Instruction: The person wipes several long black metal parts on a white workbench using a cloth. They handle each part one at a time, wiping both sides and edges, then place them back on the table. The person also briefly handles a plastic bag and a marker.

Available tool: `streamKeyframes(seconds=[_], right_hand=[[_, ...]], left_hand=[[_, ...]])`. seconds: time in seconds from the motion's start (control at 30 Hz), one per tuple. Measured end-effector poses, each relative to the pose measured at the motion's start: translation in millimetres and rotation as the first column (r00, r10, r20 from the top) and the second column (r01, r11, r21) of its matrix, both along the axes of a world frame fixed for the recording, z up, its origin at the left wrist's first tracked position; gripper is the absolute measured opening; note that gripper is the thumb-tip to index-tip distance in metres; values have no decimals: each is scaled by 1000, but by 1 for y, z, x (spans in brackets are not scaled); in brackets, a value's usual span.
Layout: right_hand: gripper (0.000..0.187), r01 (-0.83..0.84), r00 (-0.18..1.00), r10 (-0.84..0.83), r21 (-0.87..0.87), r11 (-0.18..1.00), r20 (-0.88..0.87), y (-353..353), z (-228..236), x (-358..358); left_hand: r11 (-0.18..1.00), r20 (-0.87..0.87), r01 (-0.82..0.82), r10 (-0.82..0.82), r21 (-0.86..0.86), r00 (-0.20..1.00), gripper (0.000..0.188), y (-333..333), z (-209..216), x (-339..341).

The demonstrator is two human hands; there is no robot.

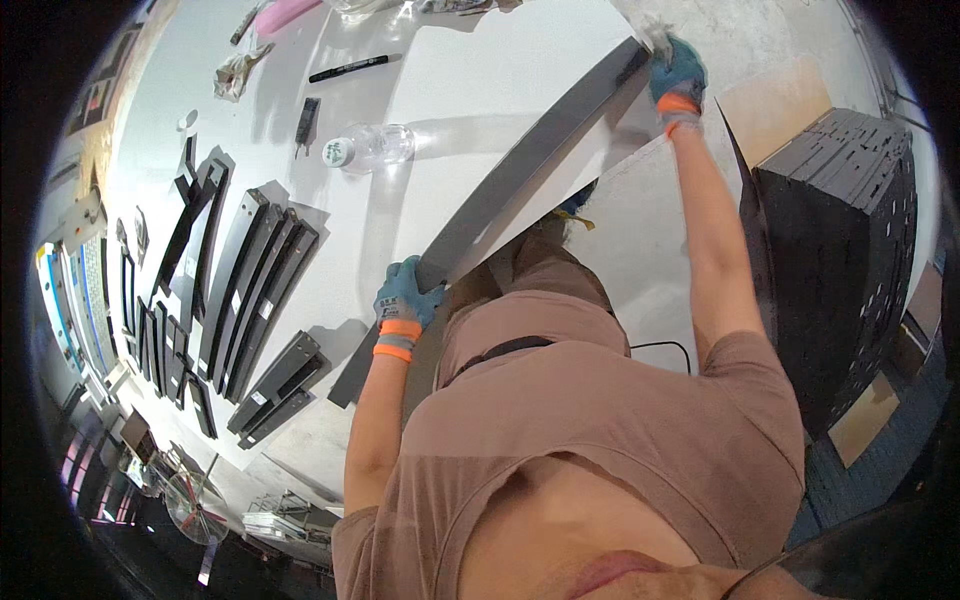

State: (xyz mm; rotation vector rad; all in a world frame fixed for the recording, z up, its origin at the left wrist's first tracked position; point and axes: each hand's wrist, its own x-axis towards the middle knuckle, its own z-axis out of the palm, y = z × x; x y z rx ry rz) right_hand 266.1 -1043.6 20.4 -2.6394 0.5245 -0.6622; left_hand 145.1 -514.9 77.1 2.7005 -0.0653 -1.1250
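Observation:
A long dark grey metal bar slants over the white tabletop, running from near my waist up to the far right. My left hand, in a blue-grey glove with an orange cuff, is closed around its nearer part; the bar's lower end sticks out past the wrist. At the far end is my right hand, gloved the same way, closed on a pale, cloth-like piece against the bar's tip. That piece is small and blurred. Several dark metal bars lie side by side on the table at left.
A clear plastic bottle lies on its side, beyond the bar. Farther left are a black marker, a small black tool and a crumpled cloth. A tall stack of black panels stands at my right. A fan is at lower left.

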Motion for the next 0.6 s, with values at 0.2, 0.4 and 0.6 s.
streamKeyframes(seconds=[0.2,0.4,0.6], right_hand=[[40,-499,855,499,44,866,-141,165,3,-63],[32,-137,989,128,-136,981,-76,24,-28,13],[25,-49,975,47,5,999,219,43,20,12]], left_hand=[[1000,-21,0,0,28,1000,67,-5,5,3],[1000,-18,26,-26,-6,999,74,-1,-17,-6],[989,150,41,-19,-143,989,72,0,-9,-8]])
